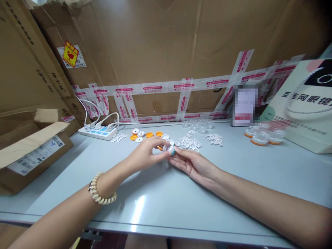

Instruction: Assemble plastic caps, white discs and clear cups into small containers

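Note:
My left hand (147, 154) and my right hand (192, 162) meet over the middle of the grey table (160, 207). Both pinch a small round white piece with a teal edge (169, 148) between their fingertips. My left wrist wears a cream coiled band (101, 192). Just behind the hands lie orange and white round caps (145, 135), a heap of small white flat parts (189, 142) and a smaller heap (215, 139).
A white power strip (97, 132) with plugged cables lies at the back left. Clear little cups (198, 126) stand at the back. Orange-based assembled pieces (261, 137) sit at the right beside a white bag (303, 103). Cardboard boxes (28, 155) crowd the left and rear.

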The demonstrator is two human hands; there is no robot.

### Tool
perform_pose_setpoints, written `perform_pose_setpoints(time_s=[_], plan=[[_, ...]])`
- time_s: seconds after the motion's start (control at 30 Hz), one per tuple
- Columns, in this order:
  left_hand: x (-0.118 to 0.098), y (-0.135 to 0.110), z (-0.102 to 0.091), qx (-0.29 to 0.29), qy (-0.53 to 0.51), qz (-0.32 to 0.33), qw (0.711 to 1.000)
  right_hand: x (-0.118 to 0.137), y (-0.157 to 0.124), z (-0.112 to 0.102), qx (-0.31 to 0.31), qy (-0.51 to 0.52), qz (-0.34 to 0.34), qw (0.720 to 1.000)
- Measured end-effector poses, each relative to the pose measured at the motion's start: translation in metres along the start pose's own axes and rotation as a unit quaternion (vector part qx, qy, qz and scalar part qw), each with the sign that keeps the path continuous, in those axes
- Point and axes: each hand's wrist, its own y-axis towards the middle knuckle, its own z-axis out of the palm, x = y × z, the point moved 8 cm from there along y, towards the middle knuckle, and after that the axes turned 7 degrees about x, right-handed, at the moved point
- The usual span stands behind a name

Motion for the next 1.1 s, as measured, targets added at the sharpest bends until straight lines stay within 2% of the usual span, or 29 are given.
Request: perform_pose_setpoints(time_s=[0.2,0.37,0.57,0.8,0.93,1.1], plan=[[-0.004,0.0,0.002,0.022,0.021,0.013,0.999,0.0,0.0,0.003,0.019,0.009,-0.008,1.0],[-0.008,-0.001,0.006,0.018,0.029,0.034,0.999,0.002,-0.003,0.004,0.006,-0.022,-0.01,1.0],[-0.004,0.0,0.0,-0.013,-0.018,0.024,0.999,0.003,-0.002,0.009,0.023,0.01,-0.008,1.0],[-0.002,0.001,-0.006,-0.004,-0.107,-0.004,0.994,0.001,-0.007,0.02,0.051,0.081,-0.001,0.995],[-0.002,0.003,-0.004,0.018,-0.143,-0.016,0.989,-0.001,-0.017,0.027,0.024,0.117,-0.004,0.993],[-0.009,0.003,-0.008,0.021,-0.16,-0.004,0.987,0.004,-0.026,0.032,-0.027,0.143,-0.044,0.988]])
